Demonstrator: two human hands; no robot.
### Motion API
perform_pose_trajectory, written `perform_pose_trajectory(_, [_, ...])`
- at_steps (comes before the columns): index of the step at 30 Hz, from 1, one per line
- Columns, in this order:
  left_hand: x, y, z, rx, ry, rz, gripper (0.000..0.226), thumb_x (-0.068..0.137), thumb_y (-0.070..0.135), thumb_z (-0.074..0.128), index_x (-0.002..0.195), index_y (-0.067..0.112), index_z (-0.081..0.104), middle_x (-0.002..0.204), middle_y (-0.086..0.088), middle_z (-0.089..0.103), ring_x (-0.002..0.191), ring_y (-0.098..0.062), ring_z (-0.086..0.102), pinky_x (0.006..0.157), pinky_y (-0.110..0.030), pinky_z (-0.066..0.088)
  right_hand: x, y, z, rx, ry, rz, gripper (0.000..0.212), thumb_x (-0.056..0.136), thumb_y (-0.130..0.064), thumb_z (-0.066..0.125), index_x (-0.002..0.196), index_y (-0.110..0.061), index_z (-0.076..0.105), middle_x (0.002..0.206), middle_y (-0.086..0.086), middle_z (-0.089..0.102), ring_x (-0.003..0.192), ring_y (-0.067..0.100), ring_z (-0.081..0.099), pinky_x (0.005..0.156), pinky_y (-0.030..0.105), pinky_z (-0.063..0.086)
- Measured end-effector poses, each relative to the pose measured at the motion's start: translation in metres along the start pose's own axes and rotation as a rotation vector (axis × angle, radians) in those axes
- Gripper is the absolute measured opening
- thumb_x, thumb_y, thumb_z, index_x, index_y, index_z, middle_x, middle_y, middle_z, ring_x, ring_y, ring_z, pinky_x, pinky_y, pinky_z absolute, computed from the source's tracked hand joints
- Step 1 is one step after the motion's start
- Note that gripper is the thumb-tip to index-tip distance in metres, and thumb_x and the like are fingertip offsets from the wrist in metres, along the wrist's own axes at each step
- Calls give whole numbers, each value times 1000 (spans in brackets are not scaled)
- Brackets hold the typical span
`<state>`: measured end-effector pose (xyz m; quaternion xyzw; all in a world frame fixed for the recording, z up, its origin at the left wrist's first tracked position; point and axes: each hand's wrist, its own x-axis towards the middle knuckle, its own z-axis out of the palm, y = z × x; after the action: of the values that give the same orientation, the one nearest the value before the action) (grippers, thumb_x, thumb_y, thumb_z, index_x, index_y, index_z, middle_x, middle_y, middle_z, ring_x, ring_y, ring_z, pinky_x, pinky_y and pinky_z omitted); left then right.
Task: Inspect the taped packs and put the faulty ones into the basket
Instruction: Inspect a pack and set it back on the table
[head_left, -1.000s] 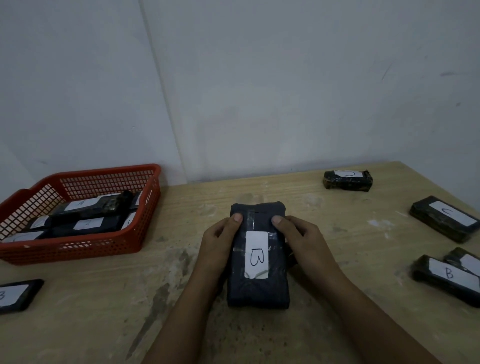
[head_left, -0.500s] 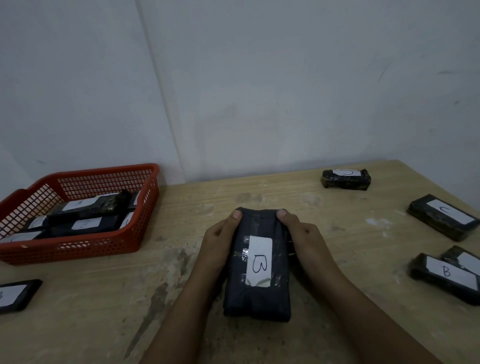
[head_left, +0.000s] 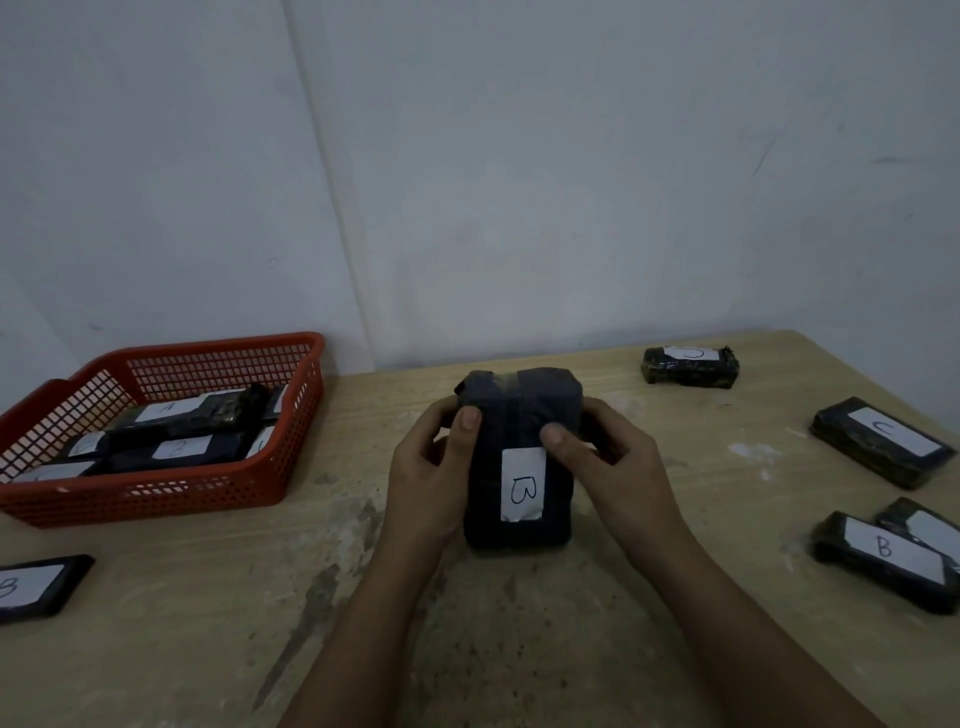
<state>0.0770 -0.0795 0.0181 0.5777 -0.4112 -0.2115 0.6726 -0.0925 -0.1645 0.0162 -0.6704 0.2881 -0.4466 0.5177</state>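
Two bare arms come up from bottom edge. No sleeves show on either arm. Left hand (head_left: 434, 475) bare: no glove, no ring, no watch, no band on wrist. Right hand (head_left: 605, 467) bare too: no glove, no ring, no watch. Nails short and plain, no paint; thumb nails easy to see. Forearms long and slim, wider near bottom edge. Dim light, so small marks on arms too hard to tell. Rest of person out of view.
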Motion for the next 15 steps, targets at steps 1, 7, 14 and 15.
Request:
perform_pose_trajectory(1, [-1, 0, 1, 3, -2, 19, 47, 101, 57, 59, 133, 24, 70, 115, 13, 79, 105, 2, 74, 78, -18, 60, -1, 2, 1, -60, 9, -27, 53, 86, -57, 83, 132, -35, 67, 122, -12, 71, 108, 4, 68, 84, 20, 57])
perform_pose_trajectory(7, [-7, -9, 2, 160, -16, 115, 46, 104, 60, 47, 146, 44, 53, 144, 4, 55, 134, 5, 53, 101, -8, 46, 4, 7, -3, 6, 41, -57, 74, 78, -41, 91, 143, -50, 56, 119, 15, 68, 109, 31, 72, 95, 58, 61])
perform_pose_trajectory(14, [-13, -5, 10, 60, 21, -4, 54, 98, 55, 56, 150, 39, 57, 123, 31, 70, 114, 15, 67, 90, -11, 55, 3, 15, -2, -109, -6, -49, 70, 90, -31, 86, 144, -57, 51, 76, 12, 64, 81, 24, 72, 81, 44, 58])
perform_pose_trajectory(15, [-13, -5, 11, 67, 20, 9, 54, 100, 49, 56, 152, 34, 55, 125, 30, 69, 113, 18, 66, 87, -7, 52, 3, 14, -2, -100, -15, -41, 70, 92, -30, 85, 146, -57, 50, 78, 11, 68, 83, 23, 73, 82, 42, 58])
